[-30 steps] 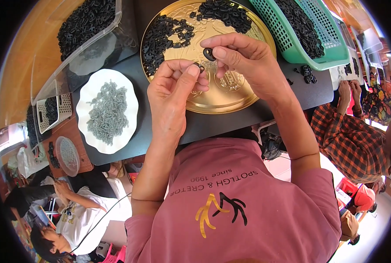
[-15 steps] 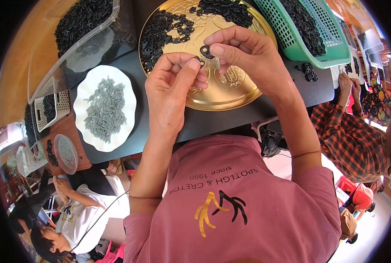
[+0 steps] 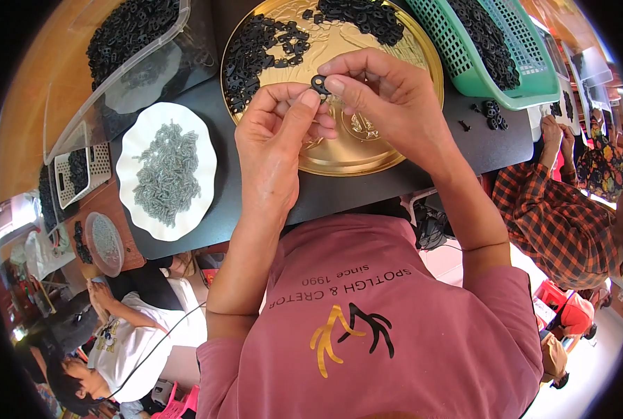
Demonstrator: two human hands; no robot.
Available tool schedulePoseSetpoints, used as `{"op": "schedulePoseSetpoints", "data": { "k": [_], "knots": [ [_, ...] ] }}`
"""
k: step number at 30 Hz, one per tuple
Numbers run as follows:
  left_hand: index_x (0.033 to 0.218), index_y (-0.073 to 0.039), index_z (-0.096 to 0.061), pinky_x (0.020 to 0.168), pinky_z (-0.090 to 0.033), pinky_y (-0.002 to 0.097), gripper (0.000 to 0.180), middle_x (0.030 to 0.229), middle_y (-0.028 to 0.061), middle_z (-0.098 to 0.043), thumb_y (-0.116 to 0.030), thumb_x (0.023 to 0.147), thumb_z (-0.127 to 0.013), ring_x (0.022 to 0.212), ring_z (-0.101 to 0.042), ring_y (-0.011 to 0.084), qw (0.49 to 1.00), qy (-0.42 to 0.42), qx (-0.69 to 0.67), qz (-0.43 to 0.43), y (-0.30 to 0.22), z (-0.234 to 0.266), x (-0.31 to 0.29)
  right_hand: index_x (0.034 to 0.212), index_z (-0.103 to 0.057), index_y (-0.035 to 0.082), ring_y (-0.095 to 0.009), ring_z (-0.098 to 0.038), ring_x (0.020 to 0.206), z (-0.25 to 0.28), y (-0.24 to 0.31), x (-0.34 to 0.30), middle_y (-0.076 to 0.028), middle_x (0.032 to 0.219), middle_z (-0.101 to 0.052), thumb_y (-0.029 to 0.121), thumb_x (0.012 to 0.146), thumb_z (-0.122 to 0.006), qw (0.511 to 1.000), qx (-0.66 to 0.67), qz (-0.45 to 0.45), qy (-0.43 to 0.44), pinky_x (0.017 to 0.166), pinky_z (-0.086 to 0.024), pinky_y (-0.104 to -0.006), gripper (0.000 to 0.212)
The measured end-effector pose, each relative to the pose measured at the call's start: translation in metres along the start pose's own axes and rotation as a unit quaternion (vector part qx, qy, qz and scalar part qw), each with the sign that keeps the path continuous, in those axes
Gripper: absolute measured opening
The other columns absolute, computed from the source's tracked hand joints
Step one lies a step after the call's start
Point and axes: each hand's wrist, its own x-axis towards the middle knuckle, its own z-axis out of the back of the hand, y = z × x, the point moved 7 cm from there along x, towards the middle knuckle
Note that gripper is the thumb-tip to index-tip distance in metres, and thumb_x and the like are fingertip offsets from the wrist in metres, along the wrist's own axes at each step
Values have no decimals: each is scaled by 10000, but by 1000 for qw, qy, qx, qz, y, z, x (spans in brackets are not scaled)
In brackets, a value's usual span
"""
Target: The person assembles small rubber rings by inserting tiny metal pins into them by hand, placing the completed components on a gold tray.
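Above a round gold tray [image 3: 367, 159], my two hands are nearly touching. My right hand [image 3: 391, 94] pinches a small black plastic part [image 3: 318, 81] with a round hole between thumb and forefinger. My left hand [image 3: 278, 122] is closed in a pinch right beside it, on a second small black part mostly hidden by the thumb. The two parts meet or overlap; whether they are joined I cannot tell. Loose black parts [image 3: 247, 64] cover the tray's left side, and another heap of black parts [image 3: 367, 19] lies at its far edge.
Left of the tray, a white scalloped plate [image 3: 128, 178] bears short silvery-grey coils, possibly springs. A clear bin [image 3: 140, 94] of black parts stands behind it. At right are a green basket [image 3: 535, 96] and loose black parts [image 3: 494, 115]. Co-workers sit on both sides.
My right hand has moved slightly left and nearer, bringing its black part against the one in my left hand. Before, a small gap lay between the two parts.
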Motion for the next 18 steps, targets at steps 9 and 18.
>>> {"op": "schedulePoseSetpoints", "data": {
  "k": [9,18],
  "knots": [
    [979,18,-580,653,-549,259,110,792,87,-637,-47,898,-615,706,-633,130,1000,-9,-12,-6,-3,0,-1,1014,-664,-11,-53,-596,741,-3,3,-2,-40,852,-675,89,870,-651,1000,21,2,-1,675,-492,-206,176],
    [962,31,-591,637,-543,249,117,800,117,-663,-37,880,-639,667,-641,143,1000,-3,-20,0,-4,3,-2,1028,-641,-47,-54,-598,800,-10,5,-7,-39,869,-668,75,887,-636,997,78,-24,2,735,-486,-195,186]
  ]
}}
